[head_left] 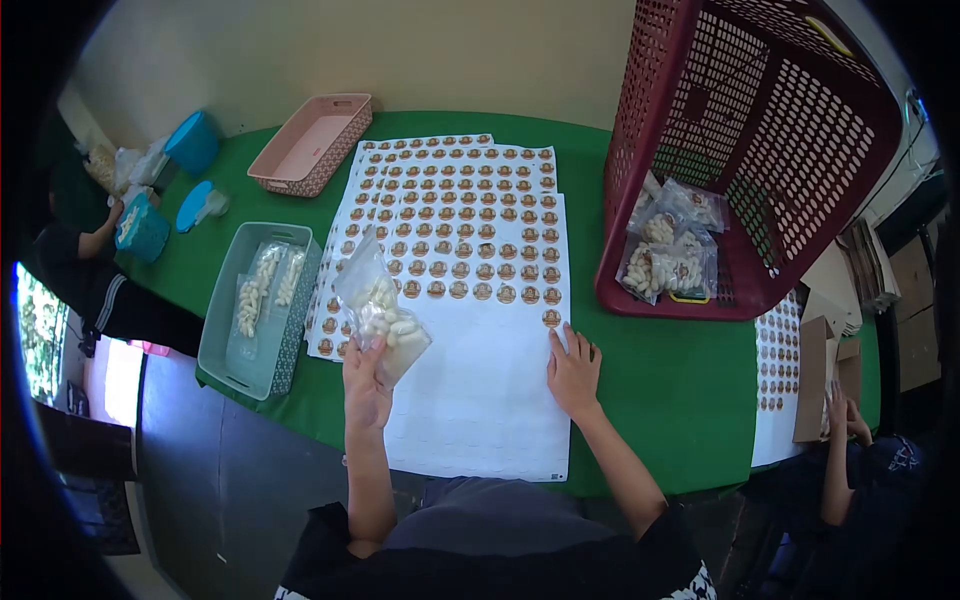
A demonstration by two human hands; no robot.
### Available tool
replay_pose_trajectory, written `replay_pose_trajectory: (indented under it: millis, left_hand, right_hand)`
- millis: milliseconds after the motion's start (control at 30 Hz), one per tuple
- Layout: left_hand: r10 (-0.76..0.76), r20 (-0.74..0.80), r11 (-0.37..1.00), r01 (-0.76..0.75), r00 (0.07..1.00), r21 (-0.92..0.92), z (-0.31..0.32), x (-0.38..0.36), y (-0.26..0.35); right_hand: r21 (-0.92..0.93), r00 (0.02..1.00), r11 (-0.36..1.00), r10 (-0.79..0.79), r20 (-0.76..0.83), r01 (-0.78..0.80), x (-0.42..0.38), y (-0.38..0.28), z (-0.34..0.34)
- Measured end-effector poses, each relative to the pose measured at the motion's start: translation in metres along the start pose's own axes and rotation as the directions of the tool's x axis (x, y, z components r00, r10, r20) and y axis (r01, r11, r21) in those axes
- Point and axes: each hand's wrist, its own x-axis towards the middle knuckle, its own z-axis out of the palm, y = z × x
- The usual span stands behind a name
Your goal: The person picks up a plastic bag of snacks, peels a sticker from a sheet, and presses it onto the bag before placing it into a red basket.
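My left hand [368, 385] grips a clear plastic bag [385, 318] of white, elongated pieces, raised over the left part of a sheet of round brown stickers [478, 390]. The bag leans to the left, its upper part unfilled. My right hand [574, 372] rests on the sheet's right edge, fingers stretched out, with the fingertips just below the lowest sticker [551, 318]. Rows of stickers cover the upper part of the sheet; bare white backing shows below them. More sticker sheets [330, 300] lie underneath.
A pale green basket [215, 345] holds filled bags at left, with a pink basket [310, 150] behind it. At right, a maroon crate [680, 305] lies tipped, bags inside. Co-workers' hands work at a blue container [142, 235] and a cardboard box [812, 390].
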Motion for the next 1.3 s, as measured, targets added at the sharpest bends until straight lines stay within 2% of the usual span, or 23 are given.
replay_pose_trajectory:
  millis: [300, 400, 467, 500, 567, 600, 667, 700, 767, 800, 867, 900, 933, 1000, 1033, 1067, 1133, 1167, 1200, 1267, 1300]
  left_hand:
    - [0.010, 0.050, 1.000, -0.009, 0.999, -0.002, 0.011, -0.007, 0.001]
    - [0.010, 0.054, 1.000, -0.011, 0.998, 0.009, 0.014, -0.010, 0.001]
    - [-0.005, 0.038, 1.000, 0.004, 0.999, 0.020, 0.014, -0.013, 0.000]
    - [-0.032, 0.051, 0.997, 0.029, 0.998, 0.065, 0.012, -0.014, -0.002]
    - [-0.057, 0.066, 0.993, 0.049, 0.996, 0.110, 0.012, -0.017, -0.004]
    - [-0.089, 0.080, 0.989, 0.079, 0.993, 0.123, 0.013, -0.019, -0.005]
    - [-0.114, 0.090, 0.986, 0.102, 0.989, 0.132, 0.014, -0.022, -0.009]
    - [-0.138, 0.118, 0.981, 0.119, 0.983, 0.156, 0.013, -0.023, -0.011]
    - [-0.175, 0.147, 0.973, 0.149, 0.974, 0.176, 0.019, -0.028, -0.012]
    - [-0.165, 0.138, 0.975, 0.141, 0.977, 0.170, 0.024, -0.031, -0.012]
    - [-0.126, 0.196, 0.969, 0.078, 0.973, 0.232, 0.032, -0.039, -0.013]
    - [-0.094, 0.236, 0.975, 0.042, 0.967, 0.217, 0.037, -0.041, -0.013]
    - [-0.090, 0.226, 0.976, 0.041, 0.970, 0.215, 0.038, -0.043, -0.015]
    - [-0.169, 0.233, 0.957, 0.102, 0.958, 0.272, 0.041, -0.045, -0.018]
    - [-0.167, 0.257, 0.950, 0.086, 0.952, 0.299, 0.046, -0.046, -0.020]
    - [-0.167, 0.255, 0.950, 0.086, 0.953, 0.301, 0.049, -0.046, -0.021]
    - [-0.131, 0.319, 0.907, -0.016, 0.939, 0.421, 0.054, -0.047, -0.024]
    - [-0.129, 0.340, 0.916, -0.018, 0.931, 0.400, 0.055, -0.048, -0.027]
    - [-0.133, 0.341, 0.916, -0.016, 0.931, 0.401, 0.059, -0.049, -0.027]
    - [-0.191, 0.343, 0.905, 0.029, 0.920, 0.424, 0.067, -0.053, -0.022]
    - [-0.193, 0.343, 0.904, 0.030, 0.919, 0.427, 0.068, -0.053, -0.024]
  right_hand:
    - [-0.023, 0.999, 1.000, -0.011, 0.037, 0.012, 0.001, 0.001, -0.003]
    - [0.002, 0.993, 0.993, -0.117, 0.028, 0.117, 0.010, 0.009, -0.006]
    - [0.106, 0.958, 0.958, -0.274, 0.086, 0.265, 0.015, 0.021, -0.003]
    - [0.108, 0.958, 0.958, -0.276, 0.084, 0.266, 0.018, 0.024, -0.005]
    - [0.309, 0.932, 0.931, -0.275, 0.235, 0.197, 0.023, 0.027, -0.012]
    - [0.307, 0.933, 0.931, -0.276, 0.232, 0.199, 0.024, 0.025, -0.016]
    - [0.398, 0.968, 0.910, -0.193, 0.161, 0.115, 0.028, 0.018, -0.027]
    - [0.398, 0.966, 0.909, -0.202, 0.160, 0.124, 0.029, 0.014, -0.030]
    - [0.570, 0.997, 0.819, -0.069, -0.021, 0.068, 0.032, 0.003, -0.041]
    - [0.572, 0.996, 0.817, -0.083, -0.021, 0.080, 0.034, -0.004, -0.049]
    - [0.686, 0.958, 0.699, 0.002, -0.287, 0.204, 0.034, -0.016, -0.067]
    - [0.525, 0.878, 0.767, -0.101, -0.467, 0.368, 0.035, -0.013, -0.069]
    - [0.530, 0.880, 0.762, -0.109, -0.463, 0.373, 0.035, -0.019, -0.079]
    - [0.751, 0.914, 0.573, 0.009, -0.406, 0.329, 0.027, -0.037, -0.112]
    - [0.903, 0.921, 0.358, 0.215, -0.325, 0.236, 0.022, -0.053, -0.125]
    - [0.905, 0.921, 0.355, 0.216, -0.324, 0.235, 0.017, -0.060, -0.134]
    - [0.888, 0.899, 0.333, 0.193, -0.393, 0.317, 0.011, -0.067, -0.148]
    - [0.824, 0.885, 0.479, 0.178, -0.430, 0.303, 0.007, -0.068, -0.150]
    - [0.824, 0.885, 0.480, 0.181, -0.429, 0.301, 0.007, -0.068, -0.154]
    - [0.617, 0.826, 0.592, -0.159, -0.541, 0.518, 0.007, -0.069, -0.162]
    - [0.626, 0.827, 0.582, -0.160, -0.539, 0.520, 0.003, -0.071, -0.158]
